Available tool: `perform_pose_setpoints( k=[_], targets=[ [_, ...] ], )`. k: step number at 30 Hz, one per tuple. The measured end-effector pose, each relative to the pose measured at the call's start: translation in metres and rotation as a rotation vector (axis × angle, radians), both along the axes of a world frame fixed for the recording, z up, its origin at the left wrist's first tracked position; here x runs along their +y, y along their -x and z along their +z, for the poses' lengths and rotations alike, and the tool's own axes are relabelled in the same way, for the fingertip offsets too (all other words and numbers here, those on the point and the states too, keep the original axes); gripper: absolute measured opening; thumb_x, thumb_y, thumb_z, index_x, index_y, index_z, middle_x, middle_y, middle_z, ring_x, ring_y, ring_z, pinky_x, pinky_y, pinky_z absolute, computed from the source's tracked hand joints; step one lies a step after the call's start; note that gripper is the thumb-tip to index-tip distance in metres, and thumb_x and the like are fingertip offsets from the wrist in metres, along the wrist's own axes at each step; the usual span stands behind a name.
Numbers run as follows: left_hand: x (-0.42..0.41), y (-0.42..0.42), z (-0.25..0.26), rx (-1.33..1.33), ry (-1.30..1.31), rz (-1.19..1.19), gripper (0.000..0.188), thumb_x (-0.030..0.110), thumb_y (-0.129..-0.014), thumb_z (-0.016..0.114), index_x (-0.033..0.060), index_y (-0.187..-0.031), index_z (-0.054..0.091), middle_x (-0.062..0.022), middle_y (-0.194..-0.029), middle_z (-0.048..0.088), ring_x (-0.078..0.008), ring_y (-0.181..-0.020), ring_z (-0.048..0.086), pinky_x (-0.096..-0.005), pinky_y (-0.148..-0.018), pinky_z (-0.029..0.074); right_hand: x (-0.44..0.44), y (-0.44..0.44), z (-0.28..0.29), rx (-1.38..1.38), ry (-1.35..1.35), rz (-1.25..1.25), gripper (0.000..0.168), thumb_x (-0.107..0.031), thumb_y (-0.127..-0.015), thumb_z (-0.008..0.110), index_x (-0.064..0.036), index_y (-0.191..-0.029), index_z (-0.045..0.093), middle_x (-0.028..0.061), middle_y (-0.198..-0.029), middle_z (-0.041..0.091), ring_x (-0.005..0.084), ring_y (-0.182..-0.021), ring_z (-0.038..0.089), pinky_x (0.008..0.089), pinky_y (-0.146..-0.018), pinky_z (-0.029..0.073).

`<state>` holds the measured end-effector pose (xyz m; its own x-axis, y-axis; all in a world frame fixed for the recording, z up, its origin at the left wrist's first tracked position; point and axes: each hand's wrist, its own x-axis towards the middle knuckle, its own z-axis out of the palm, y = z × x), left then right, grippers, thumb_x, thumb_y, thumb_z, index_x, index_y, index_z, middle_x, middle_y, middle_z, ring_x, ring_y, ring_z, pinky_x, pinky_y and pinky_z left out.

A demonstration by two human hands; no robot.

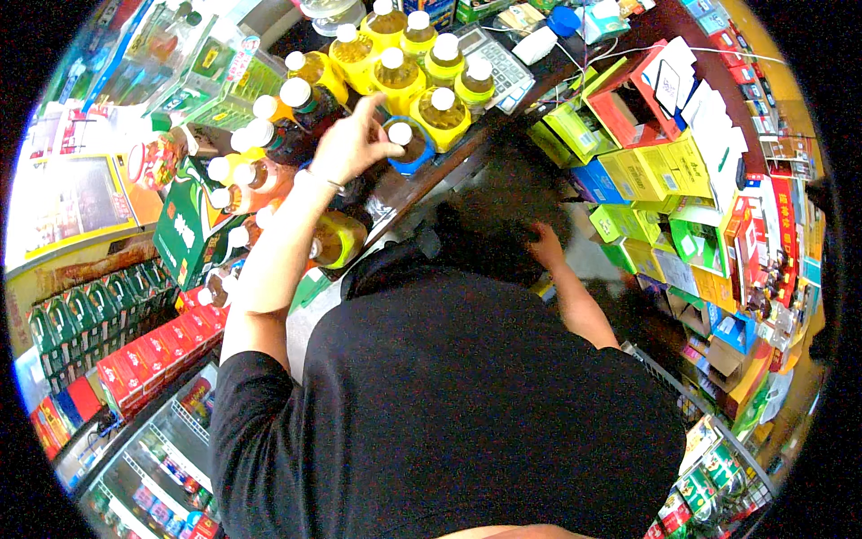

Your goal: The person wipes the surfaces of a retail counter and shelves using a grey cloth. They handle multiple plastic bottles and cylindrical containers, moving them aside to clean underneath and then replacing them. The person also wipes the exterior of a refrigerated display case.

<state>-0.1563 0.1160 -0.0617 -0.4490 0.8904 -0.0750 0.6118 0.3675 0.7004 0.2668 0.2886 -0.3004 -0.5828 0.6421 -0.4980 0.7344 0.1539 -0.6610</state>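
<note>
My left hand (353,141) reaches over a crowd of drink bottles, thumb and fingers apart. Its thumb tip is at the white cap of a dark drink bottle with a blue label (409,151); whether they touch is unclear. Past it stand several white-capped bottles with yellow labels (441,120). Dark-drink bottles (310,111) are left of the hand, and a brown drink bottle with a yellow-green label (340,239) is below the wrist. My right hand (547,246) hangs lower at the right, beside a dark, blurred shape (505,209). Its fingers are partly hidden.
A calculator (495,64) lies behind the bottles near the dark counter edge (438,165). At right, open coloured cartons (653,168) are stacked beside papers (720,135). A green carton (192,226), red boxes (161,354) and a glass-fronted case (155,458) are at left.
</note>
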Motion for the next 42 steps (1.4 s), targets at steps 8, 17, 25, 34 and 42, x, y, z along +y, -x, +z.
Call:
perform_pose_setpoints(
  k=[8, 17, 25, 34, 42],
  targets=[
    [-0.031, 0.089, 0.053, 0.846, -0.005, 0.197, 0.040, 0.034, -0.075, 0.070, 0.0120, -0.107, 0.058, -0.0128, -0.091, 0.063, -0.0314, -0.087, 0.061, -0.0414, -0.073, 0.050, 0.012, 0.114, 0.150, 0.416, 0.305, 0.371, 0.057, -0.022, -0.066, 0.070, 0.001, -0.115, 0.054, 0.0062, -0.108, 0.060, 0.0161, -0.102, 0.054, 0.0302, -0.094, 0.039],
    [-0.026, 0.072, 0.067, 0.602, 0.168, 0.277, 0.061, 0.059, -0.065, 0.067, 0.0122, -0.103, 0.058, -0.0166, -0.084, 0.066, -0.0347, -0.080, 0.064, -0.0421, -0.070, 0.051, -0.016, 0.238, 0.310, 1.121, 0.085, 0.477, 0.047, -0.019, -0.071, 0.066, -0.003, -0.114, 0.055, 0.0135, -0.119, 0.052, 0.0251, -0.112, 0.050, 0.0363, -0.097, 0.036],
    [-0.141, 0.005, 0.221, 0.376, -0.737, 0.730, 0.039, 0.010, -0.062, 0.081, -0.0003, -0.093, 0.060, -0.0060, -0.087, 0.065, -0.0118, -0.077, 0.061, -0.0252, -0.070, 0.049, -0.030, 0.366, 0.312, 0.732, -0.919, 0.594, 0.048, -0.023, -0.069, 0.067, -0.012, -0.114, 0.058, 0.0124, -0.109, 0.057, 0.0323, -0.105, 0.049, 0.0416, -0.091, 0.039],
    [-0.310, -0.069, 0.229, 0.910, -1.032, 0.788, 0.045, 0.038, -0.070, 0.060, -0.0026, -0.085, 0.048, -0.0103, -0.078, 0.043, -0.0172, -0.066, 0.037, -0.0316, -0.060, 0.030, -0.074, 0.473, 0.171, -0.550, -0.461, 1.664, 0.071, -0.039, -0.080, 0.061, -0.005, -0.136, 0.034, 0.0223, -0.132, 0.043, 0.0364, -0.123, 0.042, 0.0471, -0.098, 0.038],
    [-0.398, -0.189, 0.192, 0.965, -0.481, 1.370, 0.050, 0.037, -0.069, 0.070, -0.0062, -0.088, 0.054, -0.0115, -0.084, 0.051, -0.0223, -0.078, 0.048, -0.0319, -0.075, 0.037, -0.082, 0.505, 0.106, -0.559, -0.473, 1.581, 0.109, -0.047, -0.059, 0.080, -0.013, -0.143, 0.020, 0.0282, -0.142, 0.024, 0.0416, -0.126, 0.036, 0.0461, -0.097, 0.040]
  ],
)
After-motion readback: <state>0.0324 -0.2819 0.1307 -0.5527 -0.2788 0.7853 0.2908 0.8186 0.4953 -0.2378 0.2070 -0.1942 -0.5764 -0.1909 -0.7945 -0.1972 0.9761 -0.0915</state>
